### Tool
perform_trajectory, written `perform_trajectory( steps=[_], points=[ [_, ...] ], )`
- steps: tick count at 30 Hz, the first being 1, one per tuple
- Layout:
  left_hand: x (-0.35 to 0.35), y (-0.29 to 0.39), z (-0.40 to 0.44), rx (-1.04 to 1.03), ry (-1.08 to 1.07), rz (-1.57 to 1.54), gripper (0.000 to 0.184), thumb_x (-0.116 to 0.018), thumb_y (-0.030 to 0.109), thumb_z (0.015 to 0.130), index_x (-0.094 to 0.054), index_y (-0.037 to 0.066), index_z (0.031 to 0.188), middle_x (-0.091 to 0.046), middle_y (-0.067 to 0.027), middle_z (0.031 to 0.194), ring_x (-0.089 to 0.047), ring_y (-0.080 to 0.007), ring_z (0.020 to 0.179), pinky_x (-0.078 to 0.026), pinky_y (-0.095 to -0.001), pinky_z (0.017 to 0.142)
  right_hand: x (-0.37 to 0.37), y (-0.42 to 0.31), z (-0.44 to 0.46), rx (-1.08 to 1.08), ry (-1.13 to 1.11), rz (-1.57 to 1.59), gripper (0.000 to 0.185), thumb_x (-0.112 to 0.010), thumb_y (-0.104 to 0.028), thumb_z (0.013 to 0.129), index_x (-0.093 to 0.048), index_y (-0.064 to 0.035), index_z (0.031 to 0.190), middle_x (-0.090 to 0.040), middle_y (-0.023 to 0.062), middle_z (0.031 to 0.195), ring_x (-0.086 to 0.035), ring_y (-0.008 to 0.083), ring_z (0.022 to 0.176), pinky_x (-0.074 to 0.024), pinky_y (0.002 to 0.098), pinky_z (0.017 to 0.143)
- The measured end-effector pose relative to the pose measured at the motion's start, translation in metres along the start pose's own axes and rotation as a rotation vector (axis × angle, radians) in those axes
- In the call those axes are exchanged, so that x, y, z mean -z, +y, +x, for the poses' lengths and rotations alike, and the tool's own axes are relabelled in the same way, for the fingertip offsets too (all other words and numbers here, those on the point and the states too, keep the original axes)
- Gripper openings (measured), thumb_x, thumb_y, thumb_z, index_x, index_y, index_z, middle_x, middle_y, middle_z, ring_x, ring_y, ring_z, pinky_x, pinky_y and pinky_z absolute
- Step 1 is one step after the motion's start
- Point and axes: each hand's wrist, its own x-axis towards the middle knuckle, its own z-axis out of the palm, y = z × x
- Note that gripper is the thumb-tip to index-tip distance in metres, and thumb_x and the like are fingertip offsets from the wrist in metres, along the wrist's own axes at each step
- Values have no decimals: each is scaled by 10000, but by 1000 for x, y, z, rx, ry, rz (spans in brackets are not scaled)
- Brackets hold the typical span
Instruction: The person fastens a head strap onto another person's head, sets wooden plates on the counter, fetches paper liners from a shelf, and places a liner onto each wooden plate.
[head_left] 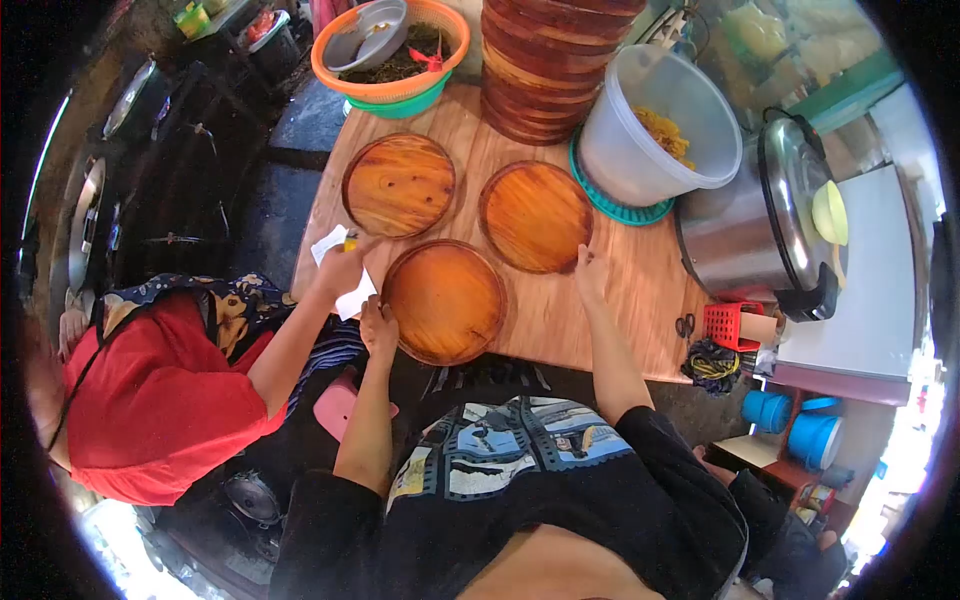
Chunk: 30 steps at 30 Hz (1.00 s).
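Three round wooden plates lie on the light wooden table (640, 300). My left hand (378, 328) is at the left rim of the nearest plate (445, 300), beside a white paper (355, 297); its fingers look bent, but whether they grip the rim is unclear. My right hand (590, 268) touches the lower right rim of the right plate (536, 217), the fingertips at its edge. Beyond my left hand lies the third plate (398, 186). A co-worker's hand (342, 268) holds something small and yellow over the paper.
A tall stack of wooden plates (545, 70), a clear bucket (625, 150) with yellow food and a steel cooker (735, 220) stand along the back and right. An orange basket (455, 30) is at the back left. Scissors (685, 325) lie near a red basket (722, 326). A person in red (170, 400) is at left.
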Motion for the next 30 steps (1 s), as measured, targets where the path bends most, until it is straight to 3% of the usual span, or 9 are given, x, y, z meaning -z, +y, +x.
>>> perform_trajectory(
  steps=[3, 4, 7, 11, 13, 15, 18, 24, 30],
  points=[
    [11, 6, 1, 155, -54, -104, 154, -571, 127, 832, -571, 14, 937, -578, -175, 876, -591, -354, 826, -468, -434, 727, 31, -40, -51, -80, -34, -107, 404, -535, -336, 928, -567, 52, 1034, -647, 232, 873, -651, 362, 802, -517, 435, 671],
    [15, 6, -1, 105, 5, -117, 157, -568, 141, 843, -566, 8, 926, -569, -188, 919, -582, -372, 810, -469, -448, 715, 34, -36, -69, -45, -81, -160, 355, -528, -315, 923, -549, 31, 1002, -632, 233, 888, -627, 382, 815, -499, 453, 703],
    [13, -11, -7, 320, 76, -103, 147, -570, 134, 840, -572, 7, 914, -553, -179, 891, -562, -345, 773, -453, -432, 696, 45, -36, -117, 189, -122, -188, 238, -518, -236, 901, -531, -5, 953, -587, 206, 892, -559, 386, 864, -447, 468, 758],
    [-1, -39, -17, 389, 357, -86, 265, -628, 176, 806, -483, -22, 906, -499, -144, 821, -501, -343, 747, -430, -420, 699, 41, -25, -144, 424, -23, -261, 153, -522, -162, 849, -530, -33, 931, -539, 166, 907, -507, 352, 914, -400, 457, 806],
    [-32, -77, -11, 838, 397, -500, 232, -654, 129, 797, -471, 6, 868, -507, -94, 769, -531, -189, 577, -442, -309, 484, 33, -30, -138, 479, 15, -284, 138, -523, -148, 832, -531, -45, 924, -527, 155, 914, -495, 342, 933, -388, 452, 824],
    [-14, -67, -3, 955, 242, -1017, 149, -606, 61, 825, -472, 11, 864, -515, -87, 731, -516, -157, 516, -403, -248, 405, 31, -29, -139, 417, 62, -366, 140, -522, -138, 811, -533, -57, 925, -526, 147, 918, -498, 339, 936, -390, 457, 817],
    [-1, -68, 8, 1017, 184, -1135, 91, -564, 6, 831, -483, -9, 871, -533, -92, 709, -553, -167, 558, -437, -267, 436, 29, -27, -139, 426, 65, -382, 145, -527, -143, 798, -532, -63, 919, -521, 141, 928, -497, 336, 943, -389, 452, 820],
    [2, -66, 23, 1009, 326, -1280, 87, -517, 41, 865, -498, -35, 901, -560, -124, 752, -600, -229, 610, -511, -305, 494, 27, -27, -143, 405, 67, -338, 139, -534, -139, 802, -519, -62, 917, -521, 140, 938, -495, 338, 949, -387, 454, 834],
    [-4, -73, 18, 961, 301, -1302, 39, -478, 19, 862, -475, -9, 889, -547, -98, 742, -536, -161, 554, -492, -264, 489, 28, -26, -144, 433, 90, -396, 137, -535, -134, 801, -513, -56, 912, -520, 147, 936, -496, 341, 943, -392, 448, 832]
  ],
)
